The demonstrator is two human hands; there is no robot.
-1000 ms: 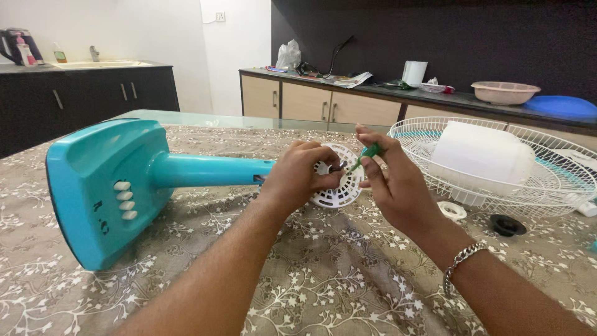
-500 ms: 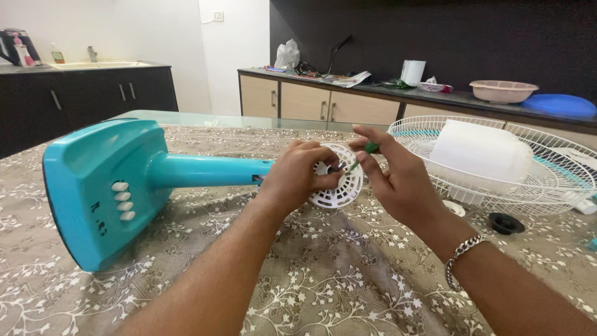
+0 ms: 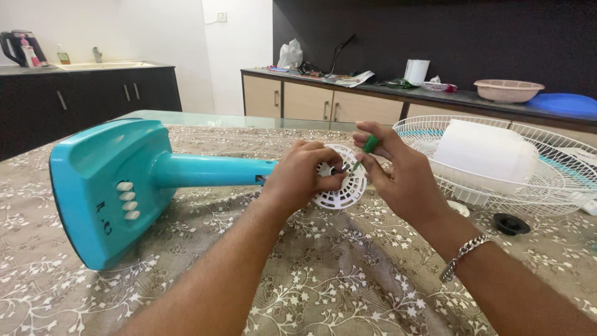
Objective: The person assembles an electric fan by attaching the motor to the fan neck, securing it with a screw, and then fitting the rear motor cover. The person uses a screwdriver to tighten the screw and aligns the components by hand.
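Observation:
A teal fan stand (image 3: 118, 186) lies on its side on the table, its neck (image 3: 211, 170) pointing right. My left hand (image 3: 301, 176) grips the white vented motor housing (image 3: 342, 190) at the neck's end. My right hand (image 3: 398, 177) pinches a small green-handled screwdriver (image 3: 369, 145) between thumb and fingers, its tip at the middle of the housing. A metal bracelet (image 3: 463, 252) is on my right wrist.
A white wire fan guard (image 3: 547, 186) with a white cover (image 3: 485, 152) in it lies at the right. A black round cap (image 3: 511, 224) and a white ring (image 3: 459, 208) sit near it. A patterned cloth (image 3: 323, 286) covers the table; counters stand behind.
My right fingers have shifted on the screwdriver handle, turning it slightly. The left hand stays on the housing. The view moved a little.

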